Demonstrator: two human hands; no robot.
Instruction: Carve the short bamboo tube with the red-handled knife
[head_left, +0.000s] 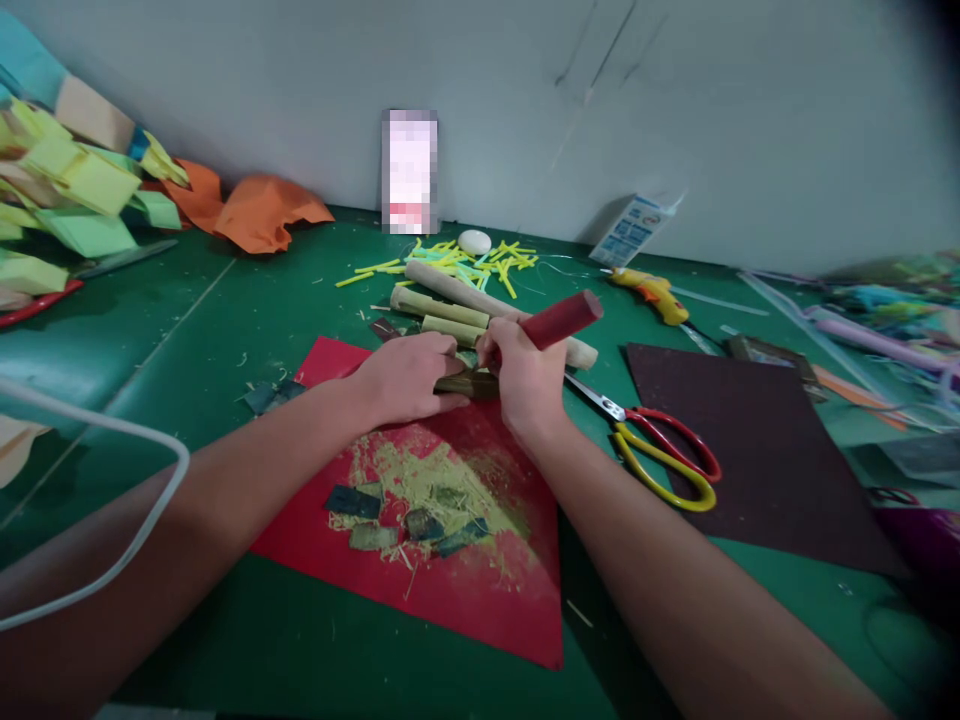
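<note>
My left hand (405, 375) presses its closed fingers on a short brownish bamboo piece (471, 385) above a red sheet (480, 610). My right hand (525, 375) grips a tool by its thick red round handle (564, 320); its working end, low by the bamboo, is hidden by the fingers. Just beyond the hands lie pale bamboo lengths (439, 305) and a long wooden stick (457, 288). Yellowish dust (427, 465) and several dark bark-like pieces (426, 525) are scattered on the sheet.
Scissors (664, 450) with red and yellow handles lie at right, partly over a dark brown sheet (765, 440). Behind are yellow sticks (517, 255), a phone (409, 170) against the wall, and a yellow glue gun (651, 295). A white cable (161, 520) curves at left.
</note>
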